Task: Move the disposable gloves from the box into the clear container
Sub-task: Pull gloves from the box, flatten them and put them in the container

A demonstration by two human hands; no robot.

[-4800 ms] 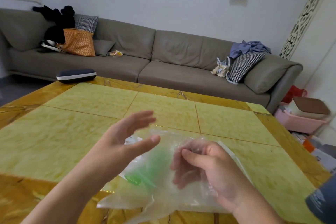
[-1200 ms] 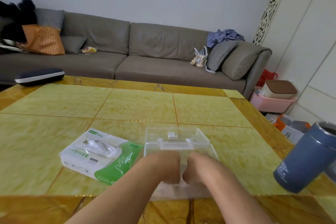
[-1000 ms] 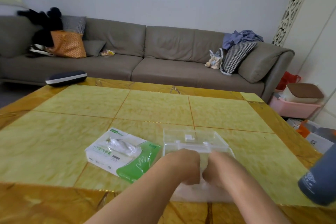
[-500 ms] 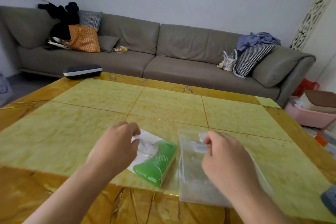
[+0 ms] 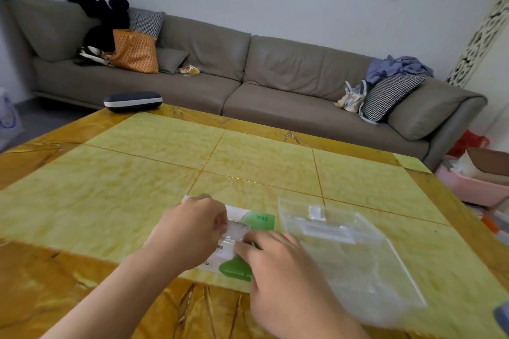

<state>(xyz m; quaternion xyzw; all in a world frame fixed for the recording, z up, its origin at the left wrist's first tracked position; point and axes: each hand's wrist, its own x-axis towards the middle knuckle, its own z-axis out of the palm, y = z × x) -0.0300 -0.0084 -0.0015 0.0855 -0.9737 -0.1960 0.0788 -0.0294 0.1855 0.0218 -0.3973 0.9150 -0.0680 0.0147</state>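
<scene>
The white and green glove box (image 5: 260, 221) lies flat on the table just left of the clear container (image 5: 349, 250), which rests open with its lid hinged back. Thin clear gloves (image 5: 234, 231) bulge from the slot in the box top. My left hand (image 5: 190, 231) sits over the box's left part, its fingers curled and pinching the gloves at the slot. My right hand (image 5: 281, 264) covers the box's near right corner, fingertips at the same clump of gloves. Much of the box is hidden under both hands.
The yellow marble table (image 5: 154, 173) stretches ahead, with a dark glasses case (image 5: 132, 101) at its far left edge. A grey sofa (image 5: 248, 74) with bags and cushions stands behind. A blue cup's edge (image 5: 502, 316) shows at the lower right.
My right hand left the clear container and moved left onto the glove box. My left hand stayed on the box. The view has shifted slightly.
</scene>
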